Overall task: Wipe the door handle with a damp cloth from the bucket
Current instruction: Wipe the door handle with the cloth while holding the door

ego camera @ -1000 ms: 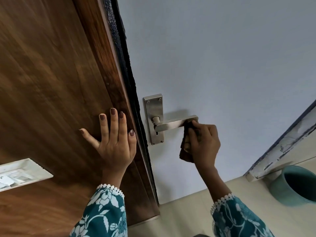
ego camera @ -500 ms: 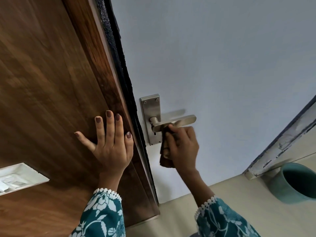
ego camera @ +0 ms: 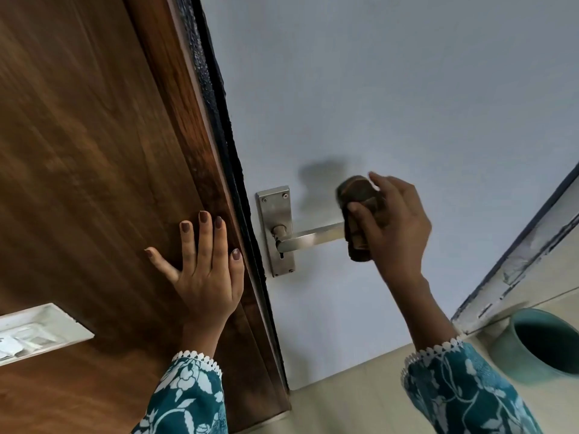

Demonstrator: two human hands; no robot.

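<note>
On the far left, a white switch plate [ego camera: 37, 333] is seen on the brown wooden panel [ego camera: 78, 183]. The left hand [ego camera: 203, 277] is laid flat on the wood, with its fingers spread and nothing held. Next, the black door edge [ego camera: 225, 136] is seen, and then the pale door [ego camera: 407, 89]. The door handle [ego camera: 310, 238] is fixed there on a metal plate [ego camera: 275, 211]. Its long bar is laid sideways, from the plate on the left out to the right, where its end is hidden. It looks hard, smooth and maybe slippery. That end is covered by the dark cloth [ego camera: 357, 214], which is folded over the bar. The cloth looks soft, light and easy to squash, so it is best held bunched and wrapped around the bar. It is pinched by the right hand [ego camera: 394, 227], thumb in front and fingers on top. Low on the right, the teal bucket [ego camera: 539, 346] is left on the floor [ego camera: 344, 402].
</note>
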